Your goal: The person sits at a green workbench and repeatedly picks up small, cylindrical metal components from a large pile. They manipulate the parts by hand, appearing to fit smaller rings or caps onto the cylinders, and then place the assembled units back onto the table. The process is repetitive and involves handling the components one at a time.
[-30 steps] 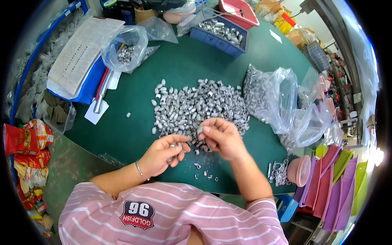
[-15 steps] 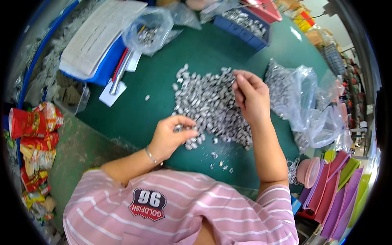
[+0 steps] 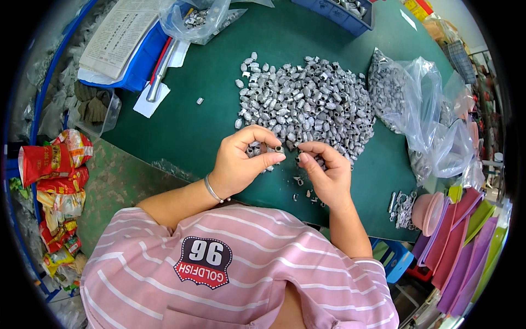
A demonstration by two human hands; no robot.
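A wide pile of small, grey, hollow metal pieces [image 3: 307, 104] lies on the green table. At the pile's near edge, my left hand [image 3: 244, 159] is closed, with a small hollow metal piece [image 3: 279, 149] pinched between thumb and forefinger. More such pieces show inside its curled fingers. Just to the right, my right hand [image 3: 330, 174] is closed too, its thumb and forefinger pinching another small dark metal piece [image 3: 298, 158]. The two fingertips are close together but apart. A bracelet [image 3: 212, 189] circles my left wrist.
Right of the pile stand clear plastic bags [image 3: 389, 88] of similar pieces. A blue bin [image 3: 337, 13] is at the back; a blue tray [image 3: 143, 68] with papers and an open bag [image 3: 200, 24] are back left. Small rings [image 3: 404, 211] and a pink bowl [image 3: 427, 211] sit right.
My right hand has come from the pile's far right side down toward my left hand. My left hand has risen slightly, to the right. The view has shifted, so the table's back shows less.
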